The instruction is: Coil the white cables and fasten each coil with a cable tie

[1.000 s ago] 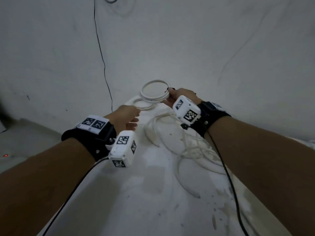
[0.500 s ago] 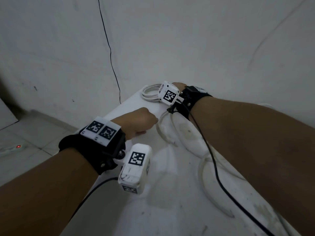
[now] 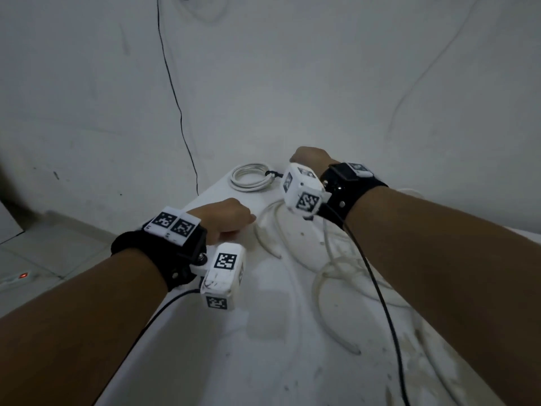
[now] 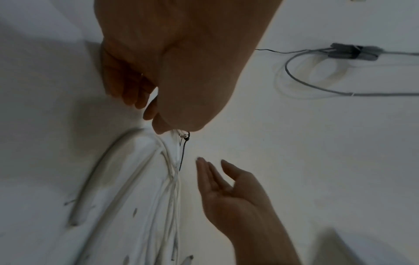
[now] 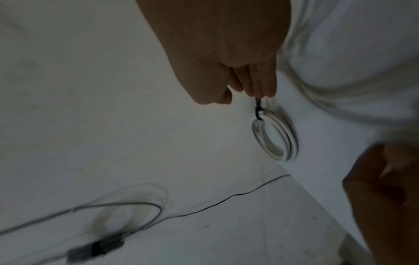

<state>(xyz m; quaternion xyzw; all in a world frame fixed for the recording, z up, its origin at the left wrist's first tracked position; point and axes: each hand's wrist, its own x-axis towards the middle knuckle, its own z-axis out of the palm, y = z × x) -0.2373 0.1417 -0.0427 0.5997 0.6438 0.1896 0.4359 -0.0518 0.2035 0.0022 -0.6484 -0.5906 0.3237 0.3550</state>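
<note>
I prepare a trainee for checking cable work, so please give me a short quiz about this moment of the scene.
1. True or false: the coil at the far end of the table is fastened with a black cable tie.
2. How are the fingers of the right hand?
A. straight, close beside the tail of the tie
B. curled round the loose cables
C. out of every view
3. What lies uncoiled on the table between the two arms?

Key: 1 true; 2 A; 3 the loose white cables.
</note>
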